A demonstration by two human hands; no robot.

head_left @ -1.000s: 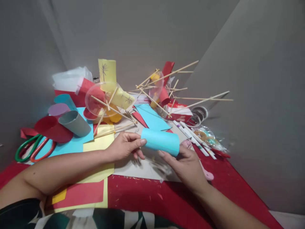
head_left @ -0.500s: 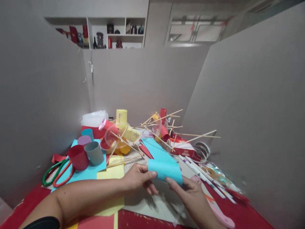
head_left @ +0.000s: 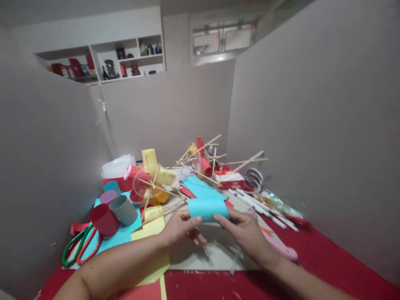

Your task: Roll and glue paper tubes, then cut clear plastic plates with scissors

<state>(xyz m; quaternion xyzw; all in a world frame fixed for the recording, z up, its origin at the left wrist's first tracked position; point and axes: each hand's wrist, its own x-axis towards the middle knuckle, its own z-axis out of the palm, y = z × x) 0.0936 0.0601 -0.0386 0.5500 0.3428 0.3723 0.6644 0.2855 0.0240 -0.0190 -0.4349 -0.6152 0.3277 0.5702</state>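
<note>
Both hands hold a light blue paper tube (head_left: 208, 207) just above the table's middle. My left hand (head_left: 183, 227) pinches its left end between thumb and fingers. My right hand (head_left: 243, 231) grips its right end from below, thumb on the front. Behind the tube lies a flat light blue sheet (head_left: 200, 188). Under the hands is a pale cutting board (head_left: 215, 256) on the red tablecloth (head_left: 328, 258).
Red (head_left: 104, 218), grey (head_left: 124, 209), purple and teal paper tubes stand at the left on blue paper. Green and red scissors (head_left: 79, 248) lie at the far left. A heap of wooden sticks (head_left: 203, 160), a clear cup and yellow tubes fills the back. Markers (head_left: 259, 202) and tape rolls lie right. Grey partitions enclose the table.
The camera has tilted up, so shelves and a window now show above the partitions. The blue tube stays in both hands, turned more level and slightly nearer the stick heap.
</note>
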